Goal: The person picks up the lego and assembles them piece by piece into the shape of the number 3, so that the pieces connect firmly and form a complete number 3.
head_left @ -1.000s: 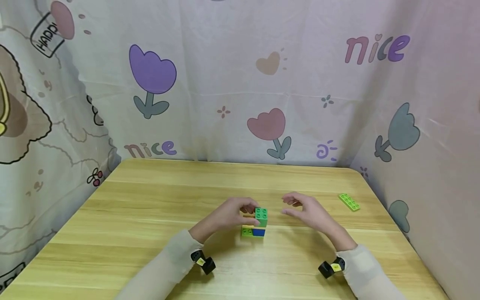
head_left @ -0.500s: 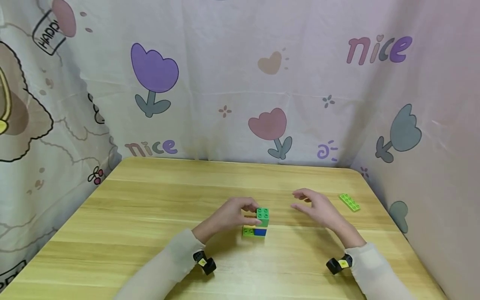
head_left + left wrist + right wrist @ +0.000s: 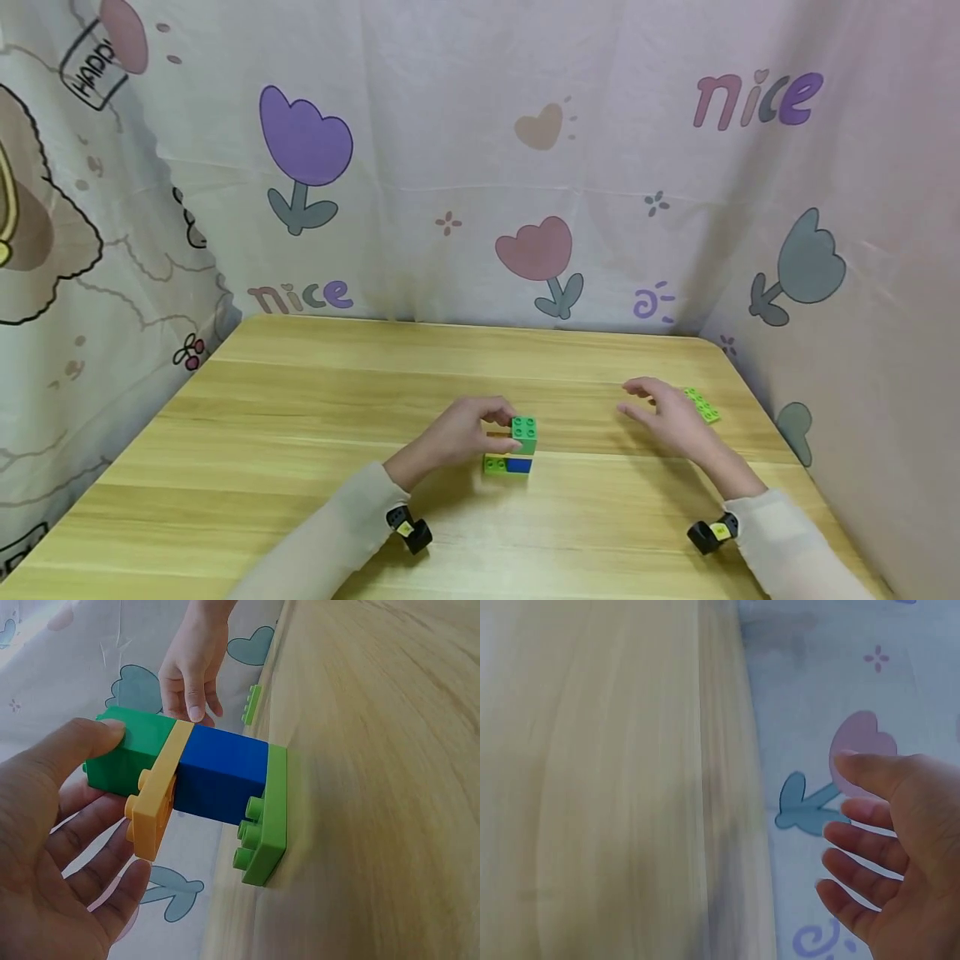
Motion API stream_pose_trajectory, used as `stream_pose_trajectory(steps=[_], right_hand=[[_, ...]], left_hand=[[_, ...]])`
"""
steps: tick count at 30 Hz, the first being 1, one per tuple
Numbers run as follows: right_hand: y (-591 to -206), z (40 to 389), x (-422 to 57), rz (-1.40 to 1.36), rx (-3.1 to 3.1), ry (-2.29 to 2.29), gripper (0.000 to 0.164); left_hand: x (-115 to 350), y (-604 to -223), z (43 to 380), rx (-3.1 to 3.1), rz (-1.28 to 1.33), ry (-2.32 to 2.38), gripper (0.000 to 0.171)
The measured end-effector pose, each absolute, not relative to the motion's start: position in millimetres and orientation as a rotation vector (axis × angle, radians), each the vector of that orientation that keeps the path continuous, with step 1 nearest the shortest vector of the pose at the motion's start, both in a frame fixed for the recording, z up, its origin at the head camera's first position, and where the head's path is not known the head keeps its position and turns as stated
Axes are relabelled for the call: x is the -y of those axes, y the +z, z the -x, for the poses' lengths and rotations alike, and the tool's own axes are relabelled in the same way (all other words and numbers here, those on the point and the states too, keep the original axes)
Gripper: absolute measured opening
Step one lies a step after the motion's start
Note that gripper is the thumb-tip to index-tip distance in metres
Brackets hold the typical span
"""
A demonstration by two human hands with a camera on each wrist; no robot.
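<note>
A stack of toy building bricks stands on the table in front of me. From the bottom it has a lime plate, a blue brick, an orange plate and a green brick on top. My left hand grips the green brick between thumb and fingers in the left wrist view. My right hand is over the table to the right, fingers loosely bent, holding nothing. Just beyond it lies a loose lime plate, partly hidden by that hand in the head view.
The wooden table reaches back to a printed curtain that also hangs along both sides. Each sleeve carries a black wrist camera, one on the left and one on the right.
My right hand has moved to the right, away from the stack and up close to the loose lime plate. The left hand and the stack have stayed in place.
</note>
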State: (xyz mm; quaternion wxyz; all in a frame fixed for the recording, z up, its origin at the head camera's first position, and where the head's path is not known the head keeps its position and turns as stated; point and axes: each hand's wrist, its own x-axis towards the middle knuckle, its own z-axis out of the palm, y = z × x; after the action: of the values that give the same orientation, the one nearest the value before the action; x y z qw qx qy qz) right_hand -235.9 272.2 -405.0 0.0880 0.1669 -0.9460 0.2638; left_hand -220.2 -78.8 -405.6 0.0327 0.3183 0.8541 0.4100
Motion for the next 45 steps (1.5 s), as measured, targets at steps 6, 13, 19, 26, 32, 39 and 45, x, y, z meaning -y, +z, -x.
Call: stream_pose_trajectory(steps=[6, 13, 19, 26, 32, 39, 45], right_hand=[[-406.9, 237.9, -291.9, -0.432, 2.805, 0.736, 0.05], [-413.5, 243.9, -314.0, -0.395, 2.797, 0.69, 0.052], [-417.6, 246.8, -331.5, -0.362, 2.792, 0.669, 0.053], [-421.6, 251.0, -343.2, -0.328, 2.82, 0.637, 0.058], [-428.3, 254.5, -357.4, -0.282, 2.849, 0.62, 0.06], [-429.5, 255.0, -372.2, -0.241, 2.902, 0.588, 0.062], [-428.8, 253.3, -380.4, -0.148, 2.94, 0.554, 0.059]], left_hand=[[78.8, -406.8, 220.2, -2.63, -0.974, 1.256, 0.023], [78.7, -407.2, 219.4, -2.639, -0.99, 1.247, 0.022], [78.0, -405.7, 221.1, -2.65, -1.024, 1.24, 0.021], [77.8, -402.8, 220.4, -2.684, -1.034, 1.193, 0.022], [77.6, -403.7, 219.6, -2.667, -1.023, 1.189, 0.02], [77.8, -403.2, 218.6, -2.675, -1.014, 1.178, 0.019], [77.0, -402.3, 218.8, -2.688, -1.004, 1.166, 0.02]])
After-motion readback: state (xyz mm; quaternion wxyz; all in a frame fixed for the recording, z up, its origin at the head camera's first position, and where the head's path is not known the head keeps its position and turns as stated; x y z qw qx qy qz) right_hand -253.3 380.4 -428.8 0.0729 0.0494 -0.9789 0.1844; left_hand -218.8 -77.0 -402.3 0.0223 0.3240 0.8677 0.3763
